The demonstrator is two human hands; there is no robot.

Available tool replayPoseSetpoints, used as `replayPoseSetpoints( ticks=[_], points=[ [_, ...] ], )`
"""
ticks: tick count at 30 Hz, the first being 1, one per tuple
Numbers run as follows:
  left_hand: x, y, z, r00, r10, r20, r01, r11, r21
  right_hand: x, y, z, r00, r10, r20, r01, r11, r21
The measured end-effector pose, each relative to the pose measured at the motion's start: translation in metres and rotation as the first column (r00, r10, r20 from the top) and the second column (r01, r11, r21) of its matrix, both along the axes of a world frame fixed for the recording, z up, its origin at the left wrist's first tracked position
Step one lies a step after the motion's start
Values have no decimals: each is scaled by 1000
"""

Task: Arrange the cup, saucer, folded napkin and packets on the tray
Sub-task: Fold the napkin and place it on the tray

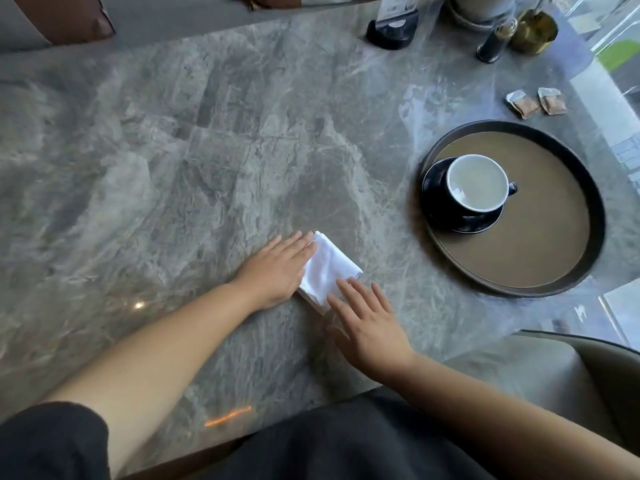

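Note:
A white folded napkin (327, 268) lies on the grey marble table (173, 150), left of the tray. My left hand (277, 268) rests flat on its left edge, fingers together. My right hand (367, 323) lies flat with its fingertips on the napkin's near corner. Neither hand grips anything. The round dark tray (540, 258) with a tan inside sits at the right. On its left part a dark cup (476, 183) with a white interior stands on a dark saucer (460, 223). Two small brown packets (536, 103) lie on the table beyond the tray.
At the far right back stand a black card holder (391, 29), a dark pepper mill (493, 43), a brass pot (535, 31) and a white vessel (481, 8). A grey chair (588, 375) is at my right, beside the table's near edge.

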State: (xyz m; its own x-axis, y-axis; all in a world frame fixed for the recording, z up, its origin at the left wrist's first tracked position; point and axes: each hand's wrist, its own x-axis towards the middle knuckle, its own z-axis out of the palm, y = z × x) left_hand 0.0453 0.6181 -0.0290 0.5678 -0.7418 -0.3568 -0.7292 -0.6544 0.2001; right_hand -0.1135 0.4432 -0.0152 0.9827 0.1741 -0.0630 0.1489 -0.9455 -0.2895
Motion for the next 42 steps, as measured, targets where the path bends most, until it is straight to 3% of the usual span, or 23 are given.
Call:
replayPoseSetpoints(
  ticks=[3,6,9,14,17,20,23,25,27,28,30,32,34,38,42],
  points=[
    [-14,7,-1,999,45,-10,-45,999,-22,2,5,-2,1000,11,-18,-12,999,-44],
    [-39,8,-2,982,187,-26,-188,982,-35,2,7,-8,997,70,-42,-74,992,-103],
    [-66,3,-2,948,316,-30,-316,948,-23,2,-5,-13,992,128,10,-126,984,-129],
    [-76,5,5,928,371,-32,-372,928,-13,-9,-4,-20,972,221,82,-209,968,-138],
    [-65,10,11,963,266,39,-265,964,-35,-17,5,-26,959,282,32,-271,944,-189],
    [-55,15,10,984,-8,178,5,1000,19,-18,2,-28,953,301,-5,-294,925,-241],
    [-49,22,-3,984,-114,138,99,989,113,-15,1,-23,950,313,-9,-309,931,-193],
    [-48,24,-6,983,-115,142,98,988,117,-12,3,-17,985,171,35,-168,984,-66],
    [-49,25,-6,979,-120,166,103,989,107,-2,9,-10,985,-171,33,165,978,127],
    [-49,25,-7,977,-119,177,105,990,90,6,12,-6,932,-359,-45,360,907,220],
    [-49,26,-10,977,-123,175,112,991,67,23,15,1,739,-606,-295,674,654,344],
    [-48,27,-13,982,-111,151,103,993,59,45,15,9,585,-643,-494,811,449,375],
    [-47,29,-15,985,-105,138,96,993,66,60,14,13,516,-593,-618,857,355,374],
    [-49,30,-17,986,-96,138,86,994,72,68,13,14,473,-529,-705,881,304,363],
    [-54,32,-18,992,-59,115,54,998,40,63,18,15,514,-537,-669,857,296,421]
  ],
)
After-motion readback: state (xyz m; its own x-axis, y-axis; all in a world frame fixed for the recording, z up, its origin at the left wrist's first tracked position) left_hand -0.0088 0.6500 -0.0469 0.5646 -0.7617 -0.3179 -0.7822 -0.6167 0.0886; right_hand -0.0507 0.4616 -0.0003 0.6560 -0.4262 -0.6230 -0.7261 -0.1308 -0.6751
